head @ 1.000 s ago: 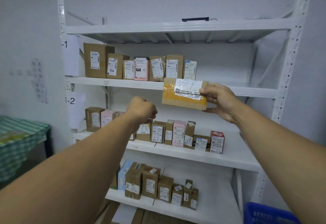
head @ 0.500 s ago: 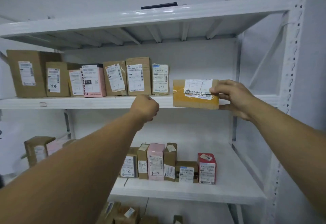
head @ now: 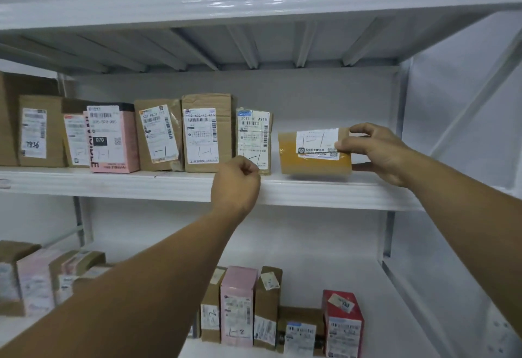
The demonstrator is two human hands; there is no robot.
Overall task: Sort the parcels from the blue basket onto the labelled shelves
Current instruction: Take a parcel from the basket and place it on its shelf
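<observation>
A tan parcel wrapped in yellow tape (head: 310, 157), with a white label marked "1-1", is at the right end of the row on the upper shelf (head: 324, 191). My right hand (head: 375, 151) grips its right end, thumb on the label and fingers above and below. The parcel's base is at or just above the shelf board. My left hand (head: 236, 185) is curled into a fist in front of the shelf edge, holding nothing, just below a small parcel (head: 254, 139).
A row of brown and pink parcels (head: 113, 137) marked "1-1" fills the upper shelf to the left. The lower shelf (head: 353, 273) holds more parcels, including a pink one (head: 238, 307) marked "1-2" and a red one (head: 343, 326). A white upright (head: 395, 132) stands right.
My right hand has carried the taped parcel up and onto the upper shelf, next to the row's last parcel. The camera has moved closer. My left fist has stayed by the shelf edge.
</observation>
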